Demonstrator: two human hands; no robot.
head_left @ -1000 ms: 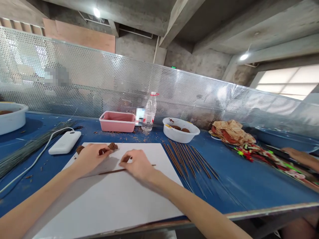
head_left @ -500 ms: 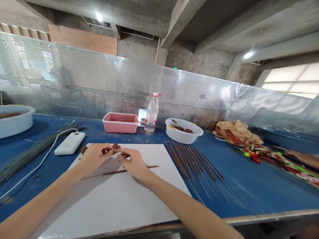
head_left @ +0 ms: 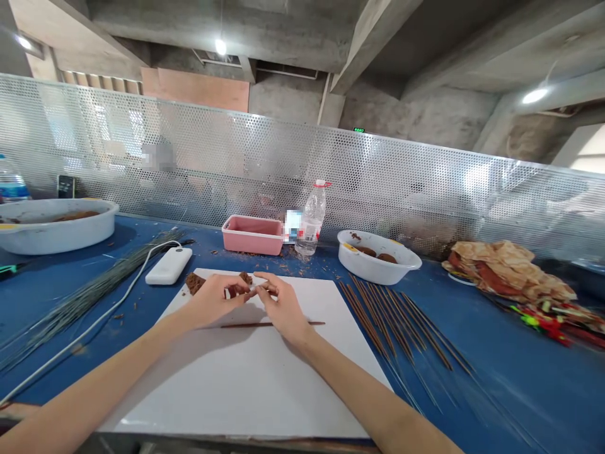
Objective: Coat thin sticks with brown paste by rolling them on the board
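Both hands are together over the far half of a white board (head_left: 278,391). My left hand (head_left: 217,299) is closed, thumb and forefinger pinched at the fingertips of the other hand. My right hand (head_left: 283,309) is also closed in a pinch; what lies between the fingers is too small to make out. Just behind the fingertips sits a small crumbly brown dough lump (head_left: 245,277). A larger brown lump (head_left: 193,283) rests beyond my left wrist at the board's corner. A thin brown stick (head_left: 317,323) lies across the board, partly hidden under my right hand.
Brown-coated wire sticks (head_left: 392,315) lie right of the board. Behind are a white basin (head_left: 378,268), a water bottle (head_left: 312,221) and a pink box (head_left: 253,239). Bare wires (head_left: 94,296), a white power bank (head_left: 169,266) with cable, and another basin (head_left: 61,233) are left.
The view has turned left, so everything sits further right. My fingertips stay together, and my right hand's fingers have shifted into a slightly more raised pinch. The stick still lies on the board.
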